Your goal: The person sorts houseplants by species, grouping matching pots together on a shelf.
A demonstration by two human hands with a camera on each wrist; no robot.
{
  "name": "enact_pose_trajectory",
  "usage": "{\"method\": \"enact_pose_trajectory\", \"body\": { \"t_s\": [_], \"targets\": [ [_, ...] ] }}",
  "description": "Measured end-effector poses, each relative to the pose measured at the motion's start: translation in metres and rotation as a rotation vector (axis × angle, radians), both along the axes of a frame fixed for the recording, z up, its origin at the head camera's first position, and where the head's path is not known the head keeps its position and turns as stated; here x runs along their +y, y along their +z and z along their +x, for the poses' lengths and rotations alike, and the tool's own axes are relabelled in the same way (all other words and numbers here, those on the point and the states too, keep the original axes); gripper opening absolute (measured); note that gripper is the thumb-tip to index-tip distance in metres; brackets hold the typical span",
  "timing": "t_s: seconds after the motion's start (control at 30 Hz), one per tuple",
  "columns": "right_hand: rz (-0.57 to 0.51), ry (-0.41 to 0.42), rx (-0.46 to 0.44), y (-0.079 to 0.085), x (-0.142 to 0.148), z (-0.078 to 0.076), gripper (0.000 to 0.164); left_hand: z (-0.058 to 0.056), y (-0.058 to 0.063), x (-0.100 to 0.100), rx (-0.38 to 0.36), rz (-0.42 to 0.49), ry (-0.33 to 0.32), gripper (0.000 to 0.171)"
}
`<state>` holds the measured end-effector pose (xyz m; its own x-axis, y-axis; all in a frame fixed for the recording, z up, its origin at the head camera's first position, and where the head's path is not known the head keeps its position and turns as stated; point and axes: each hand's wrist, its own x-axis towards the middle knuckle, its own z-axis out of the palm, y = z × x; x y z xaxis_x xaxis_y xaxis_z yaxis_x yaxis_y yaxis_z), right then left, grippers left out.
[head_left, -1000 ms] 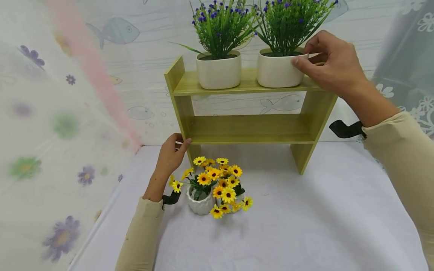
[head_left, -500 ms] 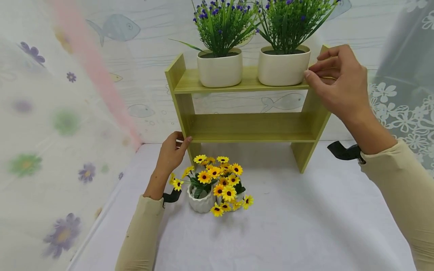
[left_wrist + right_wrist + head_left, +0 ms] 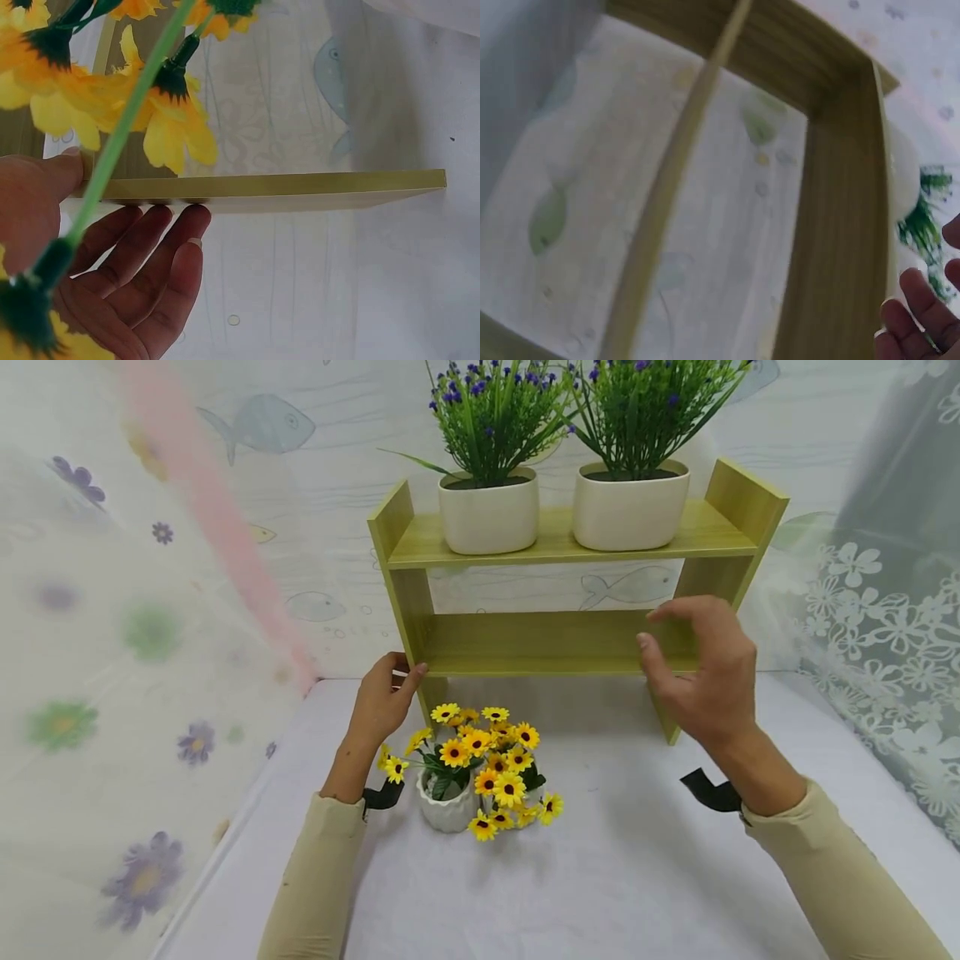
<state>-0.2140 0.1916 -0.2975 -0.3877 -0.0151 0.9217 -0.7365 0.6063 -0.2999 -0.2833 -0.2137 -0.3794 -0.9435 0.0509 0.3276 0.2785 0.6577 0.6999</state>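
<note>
A: State the pose of the left hand (image 3: 381, 697).

B: It grips the left side panel of the shelf (image 3: 558, 643), level with the middle board. The thumb lies at the front edge; fingertips rest against the panel's outer face. The forearm enters from the near left in a beige sleeve (image 3: 315, 872).

A: And the right hand (image 3: 701, 681)?

B: It holds nothing. It is raised before the shelf's right half, thumb and forefinger parted in a C-shape. The two hands are well apart.

A: Specify the shelf.

B: Flat boards, olive-yellow, with streaked wood grain. The side panels extend above the upper board. The unit stands upright at the far side of the desk (image 3: 600, 885), on white cloth.

A: Its load?

B: A left planter (image 3: 490, 518) and a right planter (image 3: 632, 514) stand upright on the upper board, slightly apart: smooth, cream-white, rounded oblong, each with green leaves and small purple blooms.

A: Nearer items?

B: Yellow flowers (image 3: 510, 789) with dark centres, and a ribbed white pot (image 3: 448, 812), near the shelf's left leg.
</note>
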Motion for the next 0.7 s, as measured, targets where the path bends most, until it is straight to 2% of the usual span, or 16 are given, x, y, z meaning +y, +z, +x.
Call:
{"method": "enact_pose_trajectory", "body": {
  "t_s": [0.13, 0.23, 0.4, 0.5, 0.7],
  "targets": [
    [0.103, 0.108, -0.019, -0.032, -0.013, 0.002, 0.029, 0.001, 0.001, -0.001, 0.005, 0.012, -0.003, 0.058],
    [0.180, 0.175, -0.093, -0.058, -0.021, 0.004, 0.025, 0.001, 0.001, -0.001, 0.000, 0.011, -0.001, 0.058],
    [0.289, 0.283, -0.236, -0.094, -0.032, 0.007, 0.035, 0.002, 0.000, -0.001, -0.005, 0.012, -0.008, 0.058],
    [0.350, 0.336, -0.318, -0.108, -0.037, 0.007, 0.036, 0.002, 0.000, 0.000, -0.003, 0.016, -0.007, 0.058],
    [0.418, 0.454, -0.431, -0.125, -0.041, 0.001, 0.026, 0.001, 0.000, 0.000, 0.005, 0.016, -0.008, 0.057]
  ]
}}
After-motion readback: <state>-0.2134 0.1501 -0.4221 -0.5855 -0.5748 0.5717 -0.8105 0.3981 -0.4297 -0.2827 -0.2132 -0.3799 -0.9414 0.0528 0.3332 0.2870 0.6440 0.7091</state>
